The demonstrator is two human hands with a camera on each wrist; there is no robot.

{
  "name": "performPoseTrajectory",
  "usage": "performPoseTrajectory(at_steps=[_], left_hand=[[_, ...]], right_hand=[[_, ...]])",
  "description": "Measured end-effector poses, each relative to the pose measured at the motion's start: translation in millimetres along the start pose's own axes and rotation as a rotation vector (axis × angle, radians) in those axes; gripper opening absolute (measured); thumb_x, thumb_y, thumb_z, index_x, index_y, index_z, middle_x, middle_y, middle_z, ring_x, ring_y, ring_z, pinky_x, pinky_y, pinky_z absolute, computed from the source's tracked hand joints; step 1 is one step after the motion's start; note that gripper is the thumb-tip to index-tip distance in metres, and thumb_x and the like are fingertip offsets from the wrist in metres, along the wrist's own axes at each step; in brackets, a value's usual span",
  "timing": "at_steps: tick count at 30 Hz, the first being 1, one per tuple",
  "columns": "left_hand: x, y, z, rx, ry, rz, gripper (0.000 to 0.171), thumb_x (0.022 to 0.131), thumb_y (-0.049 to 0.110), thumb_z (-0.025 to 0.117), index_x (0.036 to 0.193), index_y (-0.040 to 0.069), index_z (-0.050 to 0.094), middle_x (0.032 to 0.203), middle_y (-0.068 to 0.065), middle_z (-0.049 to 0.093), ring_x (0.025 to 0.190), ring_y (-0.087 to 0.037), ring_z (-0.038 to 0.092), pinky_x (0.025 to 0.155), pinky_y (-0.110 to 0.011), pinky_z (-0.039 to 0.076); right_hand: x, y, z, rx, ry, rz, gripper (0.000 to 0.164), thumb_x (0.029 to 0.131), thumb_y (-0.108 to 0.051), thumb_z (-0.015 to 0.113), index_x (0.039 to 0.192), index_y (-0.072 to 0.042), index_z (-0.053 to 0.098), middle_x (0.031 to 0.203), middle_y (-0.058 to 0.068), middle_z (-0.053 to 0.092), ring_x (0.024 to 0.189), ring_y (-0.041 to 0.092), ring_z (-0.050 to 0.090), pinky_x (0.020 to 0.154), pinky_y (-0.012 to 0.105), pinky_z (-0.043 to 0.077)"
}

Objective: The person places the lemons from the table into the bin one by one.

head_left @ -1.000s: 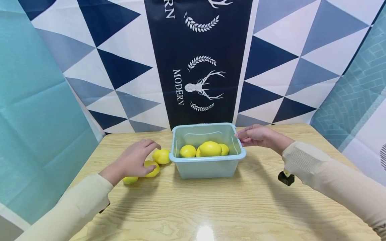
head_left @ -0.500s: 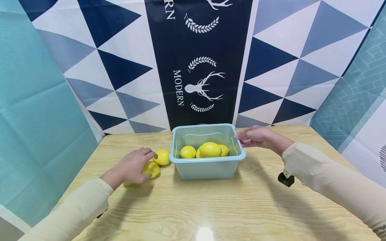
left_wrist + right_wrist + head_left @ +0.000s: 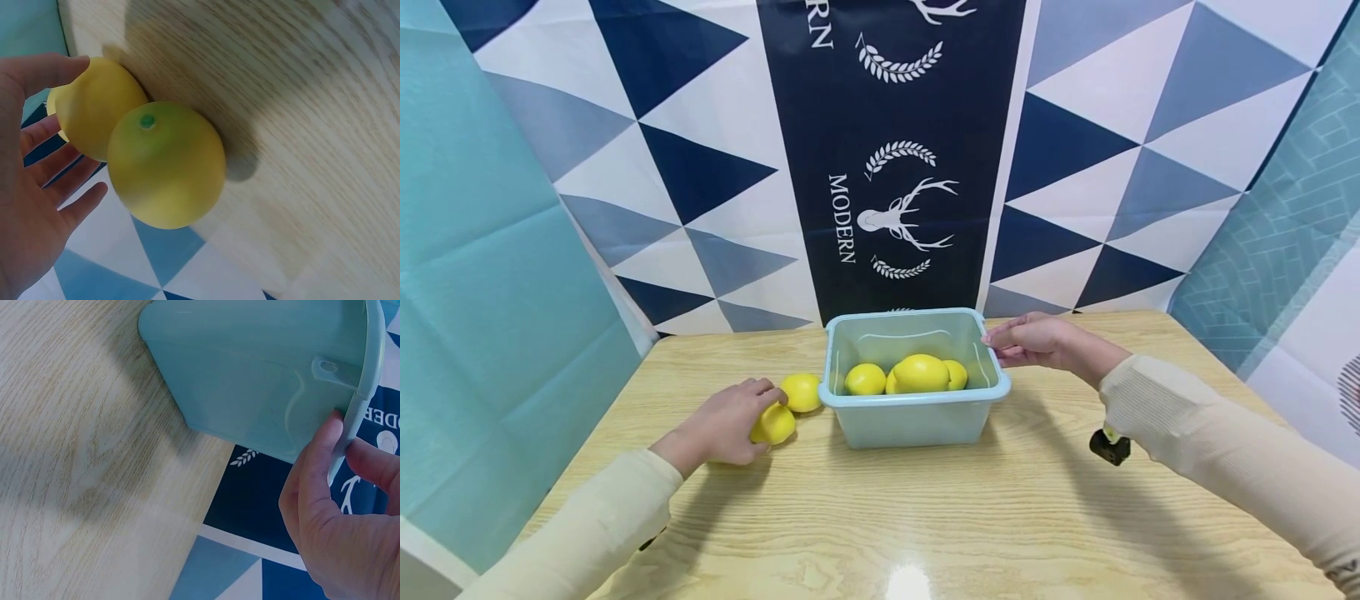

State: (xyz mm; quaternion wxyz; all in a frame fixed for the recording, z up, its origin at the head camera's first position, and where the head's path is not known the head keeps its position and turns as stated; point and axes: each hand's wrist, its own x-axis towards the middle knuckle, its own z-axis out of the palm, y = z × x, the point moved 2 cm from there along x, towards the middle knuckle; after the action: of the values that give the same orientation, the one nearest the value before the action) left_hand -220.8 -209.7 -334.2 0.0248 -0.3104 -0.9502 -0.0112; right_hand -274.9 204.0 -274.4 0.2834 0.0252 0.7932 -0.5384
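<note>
On the left of the table, my left hand [image 3: 726, 422] has its thumb and fingers around a yellow lemon [image 3: 773, 424]. In the left wrist view the thumb overlaps the top of that lemon [image 3: 100, 112], and some fingers pass behind it. A nearer lemon [image 3: 165, 165] with a green stem end sits beside it; the hand mostly hides this one in the head view. Another lemon [image 3: 802, 392] lies against the left side of a pale blue plastic bin [image 3: 913, 421]. My right hand [image 3: 1037, 340] pinches the bin's right rim [image 3: 359, 419] between thumb and fingers.
Several lemons [image 3: 922, 372] lie inside the bin. The wooden table [image 3: 880, 517] ends at the back against a patterned cloth [image 3: 895, 167]. A teal cloth [image 3: 497, 292] hangs along the left side, another on the right.
My left hand has lowered from above the lemons and closed in around the middle one. The right hand keeps its hold on the bin, which has stayed in place.
</note>
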Motion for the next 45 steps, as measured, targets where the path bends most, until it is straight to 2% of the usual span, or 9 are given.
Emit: performPoseTrajectory(at_steps=[7, 14, 23, 33, 45], left_hand=[[2.2, -1.8, 6.8, -0.025, -0.023, -0.030, 0.054, 0.070, 0.019, 0.080, 0.119, 0.009, 0.059, 0.115, -0.007, 0.060, 0.102, -0.023, 0.056, 0.096, -0.043, 0.052], [4.5, -0.8, 10.2, -0.052, -0.034, -0.045, 0.053, 0.072, 0.020, 0.080, 0.119, 0.009, 0.059, 0.111, -0.005, 0.059, 0.099, -0.021, 0.053, 0.093, -0.040, 0.052], [3.4, 6.1, 9.3, -0.083, -0.025, -0.024, 0.051, 0.075, 0.028, 0.078, 0.118, 0.010, 0.059, 0.106, -0.004, 0.059, 0.093, -0.018, 0.052, 0.083, -0.037, 0.052], [1.8, 10.0, 15.0, -0.148, -0.063, -0.018, 0.050, 0.077, 0.022, 0.077, 0.120, 0.008, 0.056, 0.108, -0.005, 0.058, 0.092, -0.017, 0.052, 0.081, -0.037, 0.051], [-1.5, 14.8, 14.4, -0.145, -0.049, -0.003, 0.048, 0.073, 0.018, 0.079, 0.115, 0.009, 0.057, 0.105, -0.006, 0.058, 0.089, -0.018, 0.053, 0.079, -0.037, 0.051]], right_hand=[[1.0, 0.7, -0.6, 0.004, -0.001, 0.004, 0.055, 0.096, -0.016, 0.056, 0.140, 0.010, 0.036, 0.086, -0.007, 0.067, 0.077, 0.003, 0.066, 0.080, 0.018, 0.057], [1.0, 0.6, -1.5, 0.011, -0.008, 0.004, 0.057, 0.096, -0.017, 0.057, 0.141, 0.009, 0.034, 0.088, -0.006, 0.067, 0.078, 0.003, 0.066, 0.080, 0.018, 0.057], [0.9, 0.0, -0.9, 0.029, -0.009, 0.002, 0.056, 0.097, -0.014, 0.055, 0.141, 0.011, 0.032, 0.087, -0.006, 0.066, 0.077, 0.003, 0.066, 0.079, 0.018, 0.057], [1.9, 0.3, 0.1, 0.028, -0.009, 0.005, 0.055, 0.097, -0.013, 0.054, 0.141, 0.012, 0.032, 0.086, -0.007, 0.066, 0.077, 0.003, 0.065, 0.081, 0.018, 0.057], [1.6, 0.2, 0.3, 0.021, -0.008, 0.003, 0.055, 0.097, -0.014, 0.054, 0.141, 0.011, 0.033, 0.085, -0.007, 0.067, 0.076, 0.003, 0.065, 0.079, 0.017, 0.057]])
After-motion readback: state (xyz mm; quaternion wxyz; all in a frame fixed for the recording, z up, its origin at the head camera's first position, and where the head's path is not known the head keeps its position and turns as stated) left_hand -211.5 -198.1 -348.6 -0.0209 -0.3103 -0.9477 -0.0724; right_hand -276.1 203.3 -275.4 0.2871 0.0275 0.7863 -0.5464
